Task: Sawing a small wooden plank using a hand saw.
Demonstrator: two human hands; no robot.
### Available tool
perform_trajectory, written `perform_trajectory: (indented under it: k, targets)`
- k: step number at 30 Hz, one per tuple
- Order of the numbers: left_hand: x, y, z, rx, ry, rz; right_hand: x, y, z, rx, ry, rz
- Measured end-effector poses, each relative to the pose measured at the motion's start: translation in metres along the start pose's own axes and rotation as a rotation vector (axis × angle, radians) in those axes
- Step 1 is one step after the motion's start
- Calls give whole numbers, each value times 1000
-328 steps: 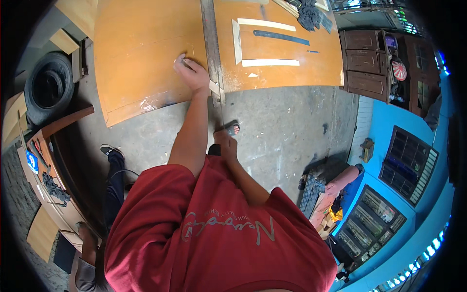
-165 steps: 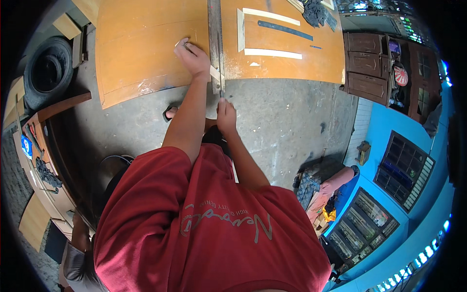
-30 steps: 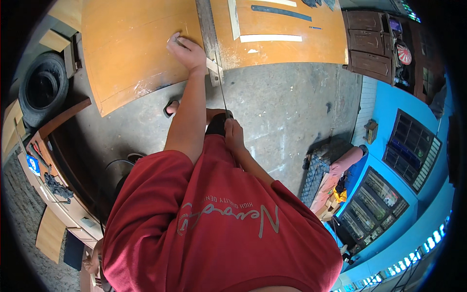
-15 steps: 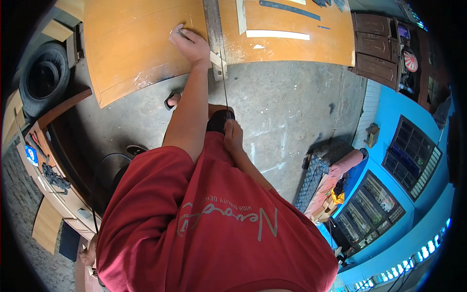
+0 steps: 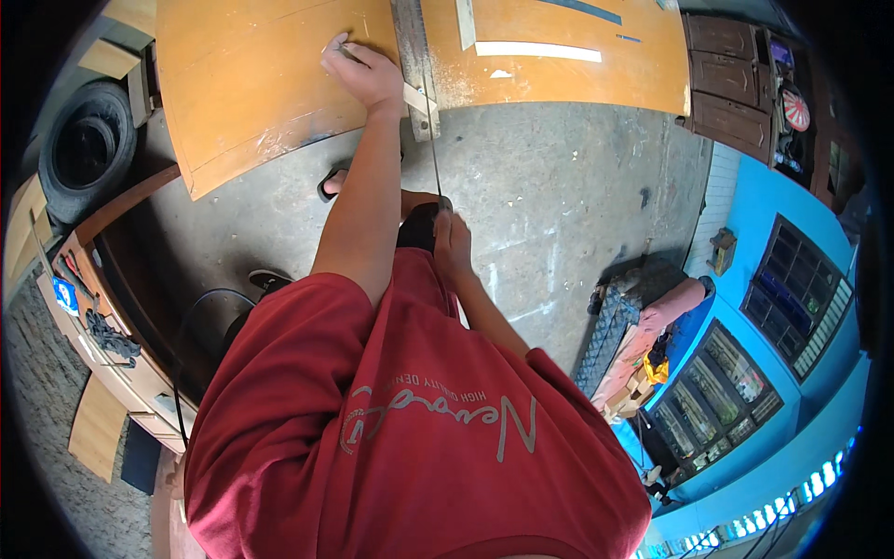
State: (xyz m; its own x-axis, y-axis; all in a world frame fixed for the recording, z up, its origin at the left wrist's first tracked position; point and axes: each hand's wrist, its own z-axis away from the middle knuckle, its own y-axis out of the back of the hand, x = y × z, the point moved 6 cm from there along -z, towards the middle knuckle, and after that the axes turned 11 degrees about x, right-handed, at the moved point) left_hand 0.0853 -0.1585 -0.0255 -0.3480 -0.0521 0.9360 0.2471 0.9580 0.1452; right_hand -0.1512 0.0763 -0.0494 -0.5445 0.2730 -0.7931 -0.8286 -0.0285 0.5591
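My left hand is closed around a narrow wooden strip, pressed down on the orange-brown tabletop. The strip's pale end sticks out past my wrist, over a worn board lying across the table. My right hand, low in front of my body, grips the handle of a saw. Its thin blade, seen almost edge-on, runs forward to the strip and lies against or beside it. I cannot tell how deep any cut is. My right fingers hide most of the handle.
Pale strips, a dark flat bar and a blue pencil-like stick lie on the table's right half. Tires stand at left, a dark wooden cabinet at far right. A sandaled foot is below the table edge.
The view has shifted a little, so the table sits higher in the picture. My right hand and the saw have moved slightly forward. My left hand still holds the strip.
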Motion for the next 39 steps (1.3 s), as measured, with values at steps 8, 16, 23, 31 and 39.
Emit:
perform_trajectory:
  k: [8, 16, 23, 31, 39]
  targets:
    - [-10, -2, -2, 21, -32, 14, -40, -23, -61, 65, 11, -84]
    - [-2, -2, -3, -1, -32, -3, -29, -20, -48, 92, 116, -38]
    - [-2, -3, -2, 7, -10, 11, -24, -24, -42, 152, 91, -68]
    - [1, -4, -4, 4, -49, 3, -34, -29, -72, 23, 5, -24]
    - [-6, -3, -5, -10, -9, 19, 3, -9, 0, 21, 22, 74]
